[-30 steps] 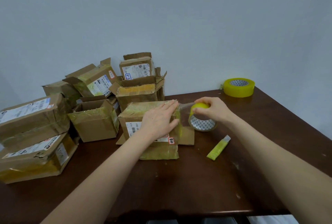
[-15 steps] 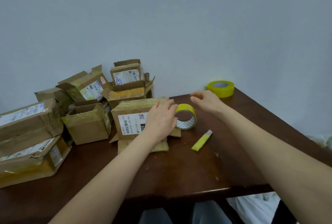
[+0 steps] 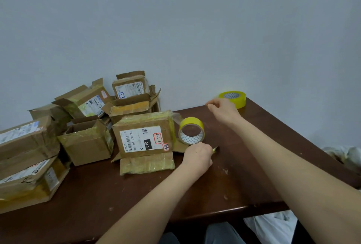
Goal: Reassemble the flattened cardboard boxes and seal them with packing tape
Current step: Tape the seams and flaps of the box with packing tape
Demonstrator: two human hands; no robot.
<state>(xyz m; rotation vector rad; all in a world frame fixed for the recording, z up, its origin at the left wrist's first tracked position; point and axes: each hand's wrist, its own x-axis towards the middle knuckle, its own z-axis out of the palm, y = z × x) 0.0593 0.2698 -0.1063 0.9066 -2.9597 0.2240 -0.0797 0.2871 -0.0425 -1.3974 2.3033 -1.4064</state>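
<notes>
- Still stacked at far left against the wall: spare boxes [image 3: 31, 146], some taped shut, some gaping.
- Centre-left, resting on the surface [image 3: 254, 175]: working box [image 3: 144, 136], no longer pressed down by a palm as a second ago. Label face tilted up toward the viewer, long axis running left to right, one flap splayed out on the near side.
- Just right of it, touching its side flap: tape roll [image 3: 191, 130], let go since a second ago and now standing on its rim, hole facing the viewer, so its axis points toward the near edge. Clear strip apparently still linking roll to the box's top corner; probably not yet cut.
- Lower right of the roll: left hand [image 3: 198, 155], moved off the box and down onto the yellow cutter [image 3: 215, 148]. Only the cutter's tip showing, so long axis not readable. Fingers curled under the palm; cannot tell whether actually clamped on it.
- Likely meaning: strip laid, cutting comes next.
- Further right and farther back: right hand [image 3: 224, 110], lifted clear of the roll, fingers loosely drawn together with nothing visible between them.
- Far right corner: second tape roll [image 3: 232, 98], lying flat, hole upward.
</notes>
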